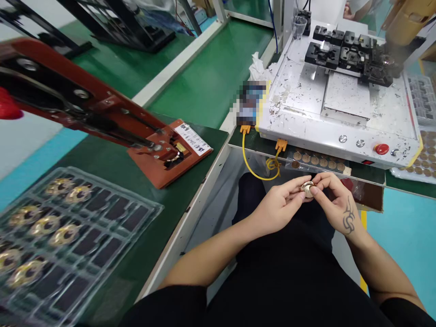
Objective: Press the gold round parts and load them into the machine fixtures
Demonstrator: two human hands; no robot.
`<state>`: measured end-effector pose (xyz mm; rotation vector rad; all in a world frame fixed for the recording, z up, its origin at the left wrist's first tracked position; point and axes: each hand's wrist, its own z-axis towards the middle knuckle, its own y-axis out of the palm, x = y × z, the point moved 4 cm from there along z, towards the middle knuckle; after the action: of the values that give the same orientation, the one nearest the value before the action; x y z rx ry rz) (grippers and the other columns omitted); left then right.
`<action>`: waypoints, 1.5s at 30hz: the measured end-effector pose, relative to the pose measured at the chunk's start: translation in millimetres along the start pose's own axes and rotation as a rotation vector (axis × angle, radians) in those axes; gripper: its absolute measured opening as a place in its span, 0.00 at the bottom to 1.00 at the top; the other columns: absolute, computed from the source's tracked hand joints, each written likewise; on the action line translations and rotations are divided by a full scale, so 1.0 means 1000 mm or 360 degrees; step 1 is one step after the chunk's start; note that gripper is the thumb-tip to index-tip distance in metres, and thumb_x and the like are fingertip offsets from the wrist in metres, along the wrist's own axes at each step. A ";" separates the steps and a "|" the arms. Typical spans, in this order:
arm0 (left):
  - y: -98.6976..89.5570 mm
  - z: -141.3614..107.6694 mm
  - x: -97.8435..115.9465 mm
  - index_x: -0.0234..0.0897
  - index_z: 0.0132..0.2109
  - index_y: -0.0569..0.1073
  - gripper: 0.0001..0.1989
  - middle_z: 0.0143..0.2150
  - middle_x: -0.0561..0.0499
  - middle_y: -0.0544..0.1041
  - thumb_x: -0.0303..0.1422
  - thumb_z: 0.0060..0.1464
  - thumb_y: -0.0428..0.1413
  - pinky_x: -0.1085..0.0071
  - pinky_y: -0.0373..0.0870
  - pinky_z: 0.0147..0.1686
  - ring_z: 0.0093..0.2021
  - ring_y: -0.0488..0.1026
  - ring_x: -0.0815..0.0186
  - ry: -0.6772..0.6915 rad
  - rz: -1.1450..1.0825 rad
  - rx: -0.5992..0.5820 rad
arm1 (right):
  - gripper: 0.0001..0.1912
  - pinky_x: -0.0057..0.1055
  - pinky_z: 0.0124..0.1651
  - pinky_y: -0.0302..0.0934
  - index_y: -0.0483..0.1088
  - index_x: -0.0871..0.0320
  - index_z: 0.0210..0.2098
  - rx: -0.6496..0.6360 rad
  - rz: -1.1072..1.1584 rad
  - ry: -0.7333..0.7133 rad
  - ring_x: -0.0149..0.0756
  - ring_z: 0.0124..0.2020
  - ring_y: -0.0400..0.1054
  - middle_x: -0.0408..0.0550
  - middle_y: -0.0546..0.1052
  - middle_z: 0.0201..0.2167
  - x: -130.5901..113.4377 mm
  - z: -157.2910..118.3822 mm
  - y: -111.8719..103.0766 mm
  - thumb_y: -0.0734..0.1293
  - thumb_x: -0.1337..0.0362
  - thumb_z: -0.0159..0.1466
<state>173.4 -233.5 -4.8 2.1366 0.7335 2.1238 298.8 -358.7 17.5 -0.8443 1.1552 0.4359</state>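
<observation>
Both my hands meet in front of my body, pinching one small round metal watch case (pixel 307 188) between thumbs and fingers. My left hand (pixel 277 202) grips its left side, with the fingers closed. On the other side, my right hand (pixel 334 200) has thumb and forefinger pressed to the rim. The pale face of the case points up toward me; its underside is hidden by my fingers. Beyond my hands, a strip of round brown discs (pixel 315 159) lies at the front edge of a white machine (pixel 299 122).
To the left stands a red-brown hand press (pixel 160 159) on a green bench. A clear tray (pixel 112 245) holds several gold-coloured cases. Black fixtures (pixel 352 54) sit on the white machine, which has a red button (pixel 381 149). A yellow cable (pixel 250 168) hangs from its front.
</observation>
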 end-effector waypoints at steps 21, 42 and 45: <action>0.004 -0.005 0.005 0.32 0.69 0.75 0.23 0.63 0.37 0.83 0.35 0.72 0.60 0.52 0.80 0.66 0.60 0.85 0.50 0.0121 0.0163 0.0123 | 0.08 0.41 0.54 0.66 0.71 0.53 0.37 0.0050 -0.0082 -0.0153 0.41 0.49 0.72 0.47 0.76 0.46 -0.008 -0.003 0.002 0.71 0.64 0.74; 0.002 -0.002 0.000 0.31 0.68 0.75 0.22 0.57 0.39 0.86 0.33 0.72 0.55 0.62 0.84 0.59 0.54 0.87 0.56 0.0192 0.0485 0.0112 | 0.10 0.41 0.48 0.68 0.68 0.52 0.36 0.0088 -0.0378 -0.0317 0.41 0.45 0.72 0.48 0.74 0.44 -0.005 -0.003 -0.002 0.72 0.62 0.73; -0.001 -0.001 0.005 0.31 0.71 0.71 0.24 0.56 0.39 0.86 0.32 0.72 0.55 0.64 0.85 0.54 0.51 0.87 0.57 0.0169 0.0573 0.0035 | 0.07 0.40 0.45 0.68 0.70 0.52 0.42 -0.0028 -0.0408 -0.0297 0.41 0.42 0.71 0.48 0.74 0.42 -0.002 0.001 -0.003 0.72 0.60 0.73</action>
<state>171.6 -230.9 -0.5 2.3314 0.4015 2.4240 301.0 -359.6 20.2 -0.9329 0.8590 0.3059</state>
